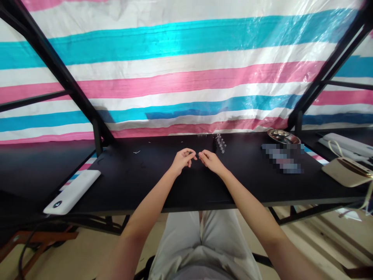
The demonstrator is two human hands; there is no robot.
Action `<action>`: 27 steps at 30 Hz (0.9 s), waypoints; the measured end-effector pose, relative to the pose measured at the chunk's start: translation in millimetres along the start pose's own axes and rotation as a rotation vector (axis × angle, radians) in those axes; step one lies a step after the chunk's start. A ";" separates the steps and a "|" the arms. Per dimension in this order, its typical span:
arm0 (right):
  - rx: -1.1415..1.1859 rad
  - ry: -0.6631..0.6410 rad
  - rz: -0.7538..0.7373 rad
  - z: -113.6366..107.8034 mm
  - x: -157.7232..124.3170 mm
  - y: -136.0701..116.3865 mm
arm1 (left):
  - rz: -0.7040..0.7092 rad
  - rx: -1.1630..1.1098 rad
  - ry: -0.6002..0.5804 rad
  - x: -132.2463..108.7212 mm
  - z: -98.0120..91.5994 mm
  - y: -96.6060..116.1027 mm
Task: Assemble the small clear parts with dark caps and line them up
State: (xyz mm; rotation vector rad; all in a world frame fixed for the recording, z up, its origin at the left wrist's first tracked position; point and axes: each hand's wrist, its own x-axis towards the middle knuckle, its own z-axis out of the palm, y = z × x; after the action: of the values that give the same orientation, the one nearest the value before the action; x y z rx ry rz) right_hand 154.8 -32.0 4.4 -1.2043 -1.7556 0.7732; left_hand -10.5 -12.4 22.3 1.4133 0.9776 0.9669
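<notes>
At the lower left of the frame a white power bank [72, 192] lies slanted on the edge of the black table [145, 182]. From the bottom edge the person's left forearm rises on a diagonal toward the middle of the picture. The left hand [183, 158] rests low over the tabletop with its fingers curled in and thumb and forefinger pinched together. The right forearm mirrors it from the lower right. The right hand [210, 160] lies palm down, its fingertips closed and pointing at the left hand's, so the two pinches almost meet at the centre (whatever sits between them is too small to make out).

Just above the hands, near the back edge of the table, stands a short dark toothed strip [201, 135]. To its right is a slanted row of small clear pieces [221, 144], near the right hand but not touching it. Further right a metal bowl [283, 136] sits against the striped tarp [186, 77]. At the far right edge lie a white case [346, 143] and a beige holder [345, 171].
</notes>
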 end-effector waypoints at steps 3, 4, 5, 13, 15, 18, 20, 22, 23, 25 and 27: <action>-0.033 0.016 -0.026 -1.5 -2.0 -4.2 | 0.000 -0.029 0.014 0.7 -1.8 -0.6; -0.052 0.027 -0.044 -1.9 -2.6 -5.5 | 0.006 -0.039 0.014 1.2 -2.6 -1.1; -0.077 0.041 -0.065 -2.2 -3.2 -6.6 | 0.013 -0.047 0.012 1.7 -3.6 -1.7; -0.265 0.101 -0.153 -4.8 -7.5 -7.7 | 0.009 -0.067 0.063 5.0 -9.6 -3.5; -0.271 0.095 -0.148 -4.9 -8.0 -8.1 | 0.014 -0.074 0.061 5.3 -10.0 -3.8; -0.271 0.080 -0.148 -3.9 -8.2 -8.2 | 0.016 -0.069 0.047 5.8 -9.6 -5.6; -0.274 0.065 -0.154 -2.7 -8.2 -7.3 | 0.011 -0.058 0.024 6.1 -9.1 -7.3; -0.284 0.051 -0.159 -1.5 -7.9 -5.8 | 0.006 -0.052 -0.010 6.2 -8.5 -9.0; -0.292 0.045 -0.160 -1.0 -7.8 -5.0 | 0.005 -0.052 -0.026 6.1 -8.3 -9.7; -0.308 0.035 -0.159 -0.4 -7.5 -3.5 | 0.004 -0.046 -0.055 5.6 -7.7 -10.7; -0.315 0.026 -0.163 -0.2 -7.4 -2.6 | 0.006 -0.028 -0.088 4.8 -7.1 -11.2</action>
State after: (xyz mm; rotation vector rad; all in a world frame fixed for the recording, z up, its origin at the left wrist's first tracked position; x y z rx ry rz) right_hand 155.2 -39.8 4.4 -1.2468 -1.9764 0.3933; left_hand -16.2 -5.0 11.8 1.4239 0.8922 0.9117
